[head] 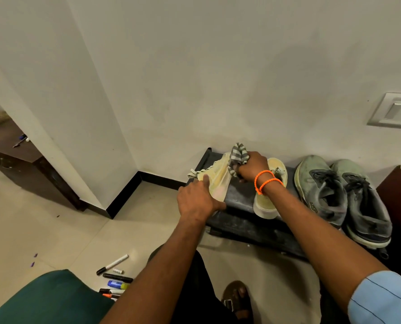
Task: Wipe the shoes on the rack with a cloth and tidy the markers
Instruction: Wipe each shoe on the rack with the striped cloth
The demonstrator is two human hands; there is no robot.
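My left hand point(198, 202) steadies the tilted yellow shoe point(218, 181), apparently by its sole. My right hand point(253, 166) has its grip clenched on the soft cloth point(238, 155). The shoe looks light and stiff; best held at sole or heel.

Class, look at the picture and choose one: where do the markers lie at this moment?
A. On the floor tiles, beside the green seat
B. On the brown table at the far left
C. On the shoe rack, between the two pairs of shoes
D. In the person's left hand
A: the markers lie scattered on the floor tiles next to the green seat, well apart from the shoe rack and from both hands.
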